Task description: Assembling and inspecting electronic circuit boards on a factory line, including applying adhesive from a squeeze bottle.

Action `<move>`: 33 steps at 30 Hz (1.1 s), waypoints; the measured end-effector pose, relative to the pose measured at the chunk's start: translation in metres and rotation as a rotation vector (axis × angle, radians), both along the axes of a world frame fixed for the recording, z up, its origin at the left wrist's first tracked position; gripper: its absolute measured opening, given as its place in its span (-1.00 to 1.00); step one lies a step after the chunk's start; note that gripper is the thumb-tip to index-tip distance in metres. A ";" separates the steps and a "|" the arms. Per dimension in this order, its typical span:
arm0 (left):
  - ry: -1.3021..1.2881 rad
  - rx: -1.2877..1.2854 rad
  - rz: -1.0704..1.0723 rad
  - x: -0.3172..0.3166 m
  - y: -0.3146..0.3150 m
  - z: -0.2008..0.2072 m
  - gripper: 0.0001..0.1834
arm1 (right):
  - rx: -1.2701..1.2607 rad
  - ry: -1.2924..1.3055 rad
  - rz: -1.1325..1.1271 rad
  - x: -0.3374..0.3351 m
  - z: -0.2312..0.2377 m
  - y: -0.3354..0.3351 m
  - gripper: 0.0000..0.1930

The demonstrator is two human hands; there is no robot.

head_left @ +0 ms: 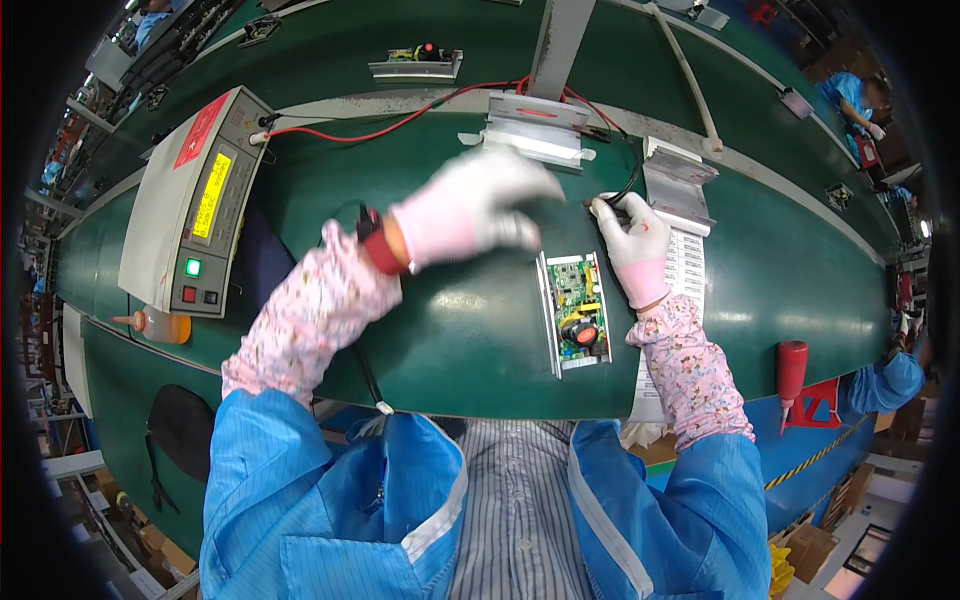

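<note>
Working at the green conveyor belt [450,340], I hold my gloved left hand [470,208] above the belt, fingers curled loosely and blurred, so I cannot tell whether it grips anything. My right hand [632,245] (also in a white and pink glove) pinches the end of a black cable [632,185] between fingertips, just above the top of the circuit board [573,312]. The board lies flat on the belt in its metal tray, between my two forearms and nearer the right one. A strip of white labels [688,268] runs beside my right wrist. Off to my left stands a grey test instrument [195,205] with a lit yellow display, its red lead [390,125] trailing across to a metal fixture [533,130].
</note>
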State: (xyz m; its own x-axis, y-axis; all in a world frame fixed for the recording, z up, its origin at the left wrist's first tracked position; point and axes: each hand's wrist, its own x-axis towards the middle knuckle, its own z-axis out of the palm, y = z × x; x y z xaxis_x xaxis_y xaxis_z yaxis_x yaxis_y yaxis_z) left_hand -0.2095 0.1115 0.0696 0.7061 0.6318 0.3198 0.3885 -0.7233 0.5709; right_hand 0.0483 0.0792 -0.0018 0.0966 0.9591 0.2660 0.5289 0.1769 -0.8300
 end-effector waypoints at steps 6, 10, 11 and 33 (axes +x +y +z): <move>-0.011 0.234 -0.105 0.020 -0.084 -0.017 -0.65 | -0.023 -0.015 0.020 0.001 0.007 -0.008 -0.82; 0.004 0.289 0.057 0.033 -0.109 -0.048 -0.73 | -0.073 -0.003 0.024 0.014 0.003 -0.041 -0.77; 0.015 0.272 0.135 0.035 -0.111 -0.050 -0.75 | -0.094 0.031 0.014 0.015 0.010 -0.051 -0.76; 0.016 0.205 0.435 0.066 -0.126 -0.062 -0.86 | -0.104 -0.522 0.015 0.000 0.024 -0.072 -0.68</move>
